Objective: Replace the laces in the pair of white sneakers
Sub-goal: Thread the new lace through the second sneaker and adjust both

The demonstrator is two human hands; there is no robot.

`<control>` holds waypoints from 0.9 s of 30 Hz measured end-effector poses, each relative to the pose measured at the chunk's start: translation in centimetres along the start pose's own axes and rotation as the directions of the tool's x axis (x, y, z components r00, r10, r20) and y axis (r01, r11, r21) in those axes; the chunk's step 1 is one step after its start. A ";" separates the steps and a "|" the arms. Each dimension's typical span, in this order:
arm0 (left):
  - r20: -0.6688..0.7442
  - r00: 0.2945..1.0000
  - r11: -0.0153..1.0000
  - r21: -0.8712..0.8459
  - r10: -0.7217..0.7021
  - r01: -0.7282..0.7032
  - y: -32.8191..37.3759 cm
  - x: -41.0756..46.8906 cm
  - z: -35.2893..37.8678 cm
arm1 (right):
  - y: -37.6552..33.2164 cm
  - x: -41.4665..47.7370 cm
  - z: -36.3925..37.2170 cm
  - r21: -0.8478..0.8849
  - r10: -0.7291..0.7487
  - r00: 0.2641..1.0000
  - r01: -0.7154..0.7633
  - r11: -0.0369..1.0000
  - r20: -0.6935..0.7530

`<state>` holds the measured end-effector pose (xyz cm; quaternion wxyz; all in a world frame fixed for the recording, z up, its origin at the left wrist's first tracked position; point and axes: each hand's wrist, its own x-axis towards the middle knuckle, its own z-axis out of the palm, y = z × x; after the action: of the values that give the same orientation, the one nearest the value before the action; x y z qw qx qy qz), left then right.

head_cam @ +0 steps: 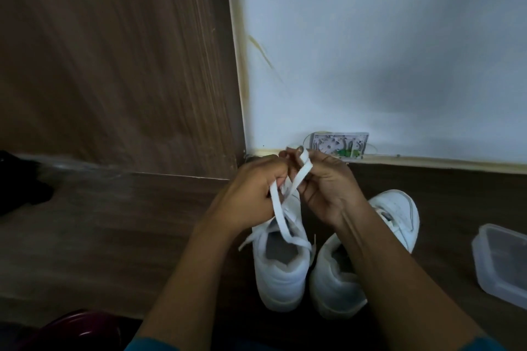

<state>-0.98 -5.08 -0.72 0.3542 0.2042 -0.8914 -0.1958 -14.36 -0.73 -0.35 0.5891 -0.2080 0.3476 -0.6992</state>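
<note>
Bare forearms (199,279) stretched from the near edge over two white sneakers (336,288) side by side on the wooden floor (114,236), toes toward the wall (370,65), a clear plastic box (502,262) to their right. Above the left sneaker (282,273), the left hand (251,194) and right hand (328,188) were curled close together, each pinching a strand of the white lace (281,225) that ran down to its collar

Both hands, left (253,191) and right (328,188), grip a white lace (288,202) above two white sneakers (281,265).
</note>
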 end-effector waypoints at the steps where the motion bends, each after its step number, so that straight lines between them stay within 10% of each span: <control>1: -0.008 1.000 1.000 0.017 0.010 -0.010 -0.1 -0.1 -0.1 | 0.0 -0.1 0.1 0.031 0.010 1.000 -0.010 0.999 0.006; 9: -0.055 0.996 0.997 -0.042 -0.072 0.070 -0.7 -0.9 -0.2 | -2.3 0.5 -1.9 0.125 0.111 0.983 -0.093 0.988 -0.144; 11: -0.079 0.992 0.992 -0.080 -0.102 0.096 -0.8 -1.1 -0.2 | -2.2 1.2 -2.5 -0.118 0.015 0.976 -0.041 0.992 -0.218; 14: -0.091 0.990 0.992 -0.081 -0.109 0.101 -0.8 -1.1 -0.1 | -1.4 2.0 -3.1 -0.872 -0.075 0.995 -0.024 0.489 -0.070; 18: -0.087 0.979 0.974 -0.154 -0.182 0.168 -1.0 -1.1 -0.1 | 0.5 1.8 -2.4 -0.976 -0.211 0.963 0.130 -0.175 0.166; 23: -0.080 0.959 0.951 -0.174 -0.273 0.256 -1.1 -1.4 -0.2 | 0.3 0.0 -0.6 -0.919 -0.090 0.978 0.210 0.334 0.191; 27: -0.030 0.950 0.935 -0.190 -0.310 0.299 -1.1 -1.4 -0.3 | 1.1 -0.6 -0.7 -0.910 -0.101 0.929 0.369 0.188 0.356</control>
<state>0.40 -5.32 -1.81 0.3632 0.3123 -0.8162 -0.3231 -13.97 -0.06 -1.60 0.2509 -0.6524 0.6017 -0.3865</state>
